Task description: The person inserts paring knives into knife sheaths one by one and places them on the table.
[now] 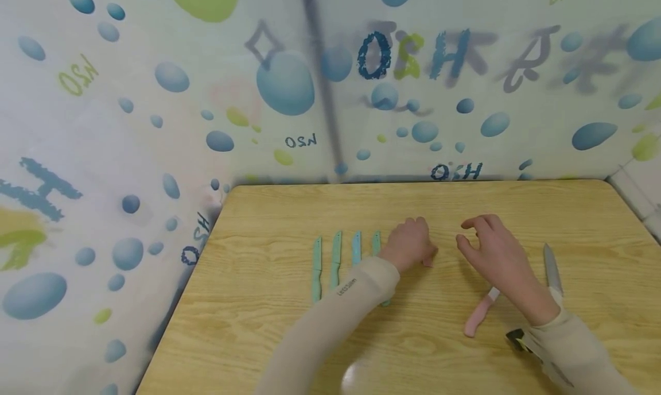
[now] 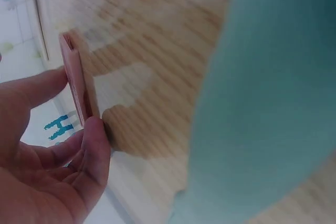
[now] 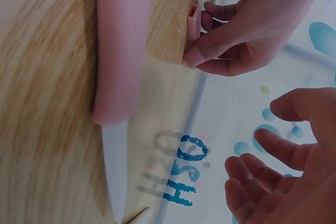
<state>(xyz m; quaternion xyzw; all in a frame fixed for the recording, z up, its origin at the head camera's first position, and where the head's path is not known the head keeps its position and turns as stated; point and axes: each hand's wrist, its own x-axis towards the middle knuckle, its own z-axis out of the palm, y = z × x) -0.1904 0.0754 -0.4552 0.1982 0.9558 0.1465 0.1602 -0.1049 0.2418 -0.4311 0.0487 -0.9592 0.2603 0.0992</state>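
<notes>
The left hand (image 1: pixel 409 244) over there pinches a pink sheath (image 2: pixel 77 80) upright against the table (image 1: pixel 439 349), thumb and fingers on opposite faces; the right hand (image 1: pixel 493 254) is apart from it, fingers loosely bent, thumb away from them. From the head only a corner of the sheath peeks out, while the left wrist view bares its length. Around them I count one pink-handled knife (image 3: pixel 123 51), another blade (image 1: pixel 552 271) by the right wrist, three green knives (image 1: pixel 317 268) and one blue knife (image 1: pixel 357 248)
</notes>
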